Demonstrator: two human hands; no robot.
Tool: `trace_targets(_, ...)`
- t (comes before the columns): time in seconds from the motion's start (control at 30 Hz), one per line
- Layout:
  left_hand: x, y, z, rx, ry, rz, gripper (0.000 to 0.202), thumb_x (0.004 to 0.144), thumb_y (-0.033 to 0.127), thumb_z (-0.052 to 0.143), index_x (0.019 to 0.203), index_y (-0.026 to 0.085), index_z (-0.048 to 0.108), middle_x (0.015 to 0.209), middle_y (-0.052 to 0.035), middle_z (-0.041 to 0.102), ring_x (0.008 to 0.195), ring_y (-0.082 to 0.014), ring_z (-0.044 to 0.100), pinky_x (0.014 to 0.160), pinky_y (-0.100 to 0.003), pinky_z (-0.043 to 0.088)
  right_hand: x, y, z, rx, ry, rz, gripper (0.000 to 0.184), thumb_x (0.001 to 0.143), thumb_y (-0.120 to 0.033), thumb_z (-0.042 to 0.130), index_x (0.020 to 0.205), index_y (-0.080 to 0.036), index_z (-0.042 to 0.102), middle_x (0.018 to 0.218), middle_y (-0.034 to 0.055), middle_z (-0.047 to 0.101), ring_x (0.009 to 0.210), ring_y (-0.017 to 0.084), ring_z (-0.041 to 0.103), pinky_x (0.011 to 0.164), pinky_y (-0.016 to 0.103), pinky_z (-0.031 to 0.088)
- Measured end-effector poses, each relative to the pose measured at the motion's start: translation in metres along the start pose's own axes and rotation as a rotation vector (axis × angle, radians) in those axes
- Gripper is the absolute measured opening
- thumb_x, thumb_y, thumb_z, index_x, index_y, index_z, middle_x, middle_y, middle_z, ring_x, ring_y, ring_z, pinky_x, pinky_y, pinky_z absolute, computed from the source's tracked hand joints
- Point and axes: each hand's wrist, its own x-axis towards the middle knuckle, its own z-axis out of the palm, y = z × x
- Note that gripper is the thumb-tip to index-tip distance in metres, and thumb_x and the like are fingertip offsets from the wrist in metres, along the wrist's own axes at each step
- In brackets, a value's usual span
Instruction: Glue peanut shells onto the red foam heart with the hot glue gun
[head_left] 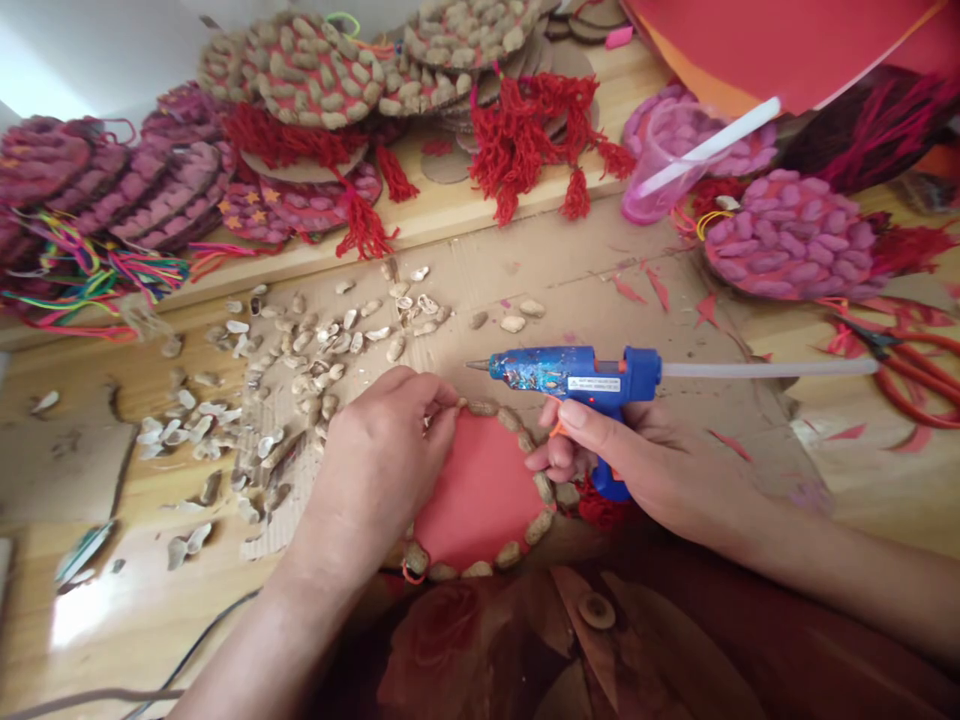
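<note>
A round red disc (480, 485) lies in front of me, with peanut shells (480, 408) set along its rim. My left hand (386, 450) is at the disc's upper left edge, thumb and fingers pinched together at the rim; a peanut shell seems to be between the fingertips, mostly hidden. My right hand (622, 450) grips a blue hot glue gun (570, 370) by its handle, and its nozzle points left above the disc's far edge. A long whitish glue stick (765, 369) sticks out of the gun's back. A red tassel (600, 507) shows beside the disc.
Loose peanut shells (300, 370) lie scattered over the cardboard sheet (487, 265) and wooden table. Behind are stacked shell-covered discs (315, 75) with red tassels. At right sit a pink cup (660, 165), a purple disc (795, 240) and orange-handled scissors (915, 370). A cable (195, 645) runs lower left.
</note>
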Motion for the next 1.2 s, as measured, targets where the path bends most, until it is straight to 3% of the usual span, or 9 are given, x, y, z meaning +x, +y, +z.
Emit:
trace_targets(0.5,-0.002,-0.005,-0.016,-0.13,0.011,-0.012,0.018,0.088,0.022,0.062,0.098,0.024,0.077,0.096,-0.0027,0.076,0.087,-0.0211,0.069,0.083,-0.031,0.052,0.0,-0.006,0.0,-0.062,0.003,-0.001,0.042,0.087,-0.062,0.068,0.08,-0.021,0.06,0.072,0.0,0.064,0.07,0.016,0.068,0.069,0.029,0.058)
trace_targets(0.9,-0.004,-0.001,-0.002,-0.056,0.0,0.056,0.021,0.096,0.026,0.059,0.099,0.027,0.08,0.097,-0.0042,0.076,0.086,-0.0215,0.068,0.08,-0.033,0.049,0.001,-0.005,0.0,-0.062,-0.011,-0.009,0.042,0.087,-0.062,0.068,0.081,-0.021,0.064,0.072,0.0004,0.064,0.068,0.015,0.066,0.066,0.028,0.058)
trace_targets(1.2,-0.007,0.0,0.0,0.078,0.003,0.122,0.019,0.094,0.019,0.06,0.098,0.024,0.078,0.095,-0.0053,0.075,0.086,-0.0225,0.068,0.079,-0.033,0.048,0.001,-0.007,0.002,-0.047,0.006,0.021,0.044,0.083,-0.063,0.071,0.081,-0.021,0.061,0.073,-0.0007,0.063,0.077,0.017,0.072,0.07,0.027,0.06)
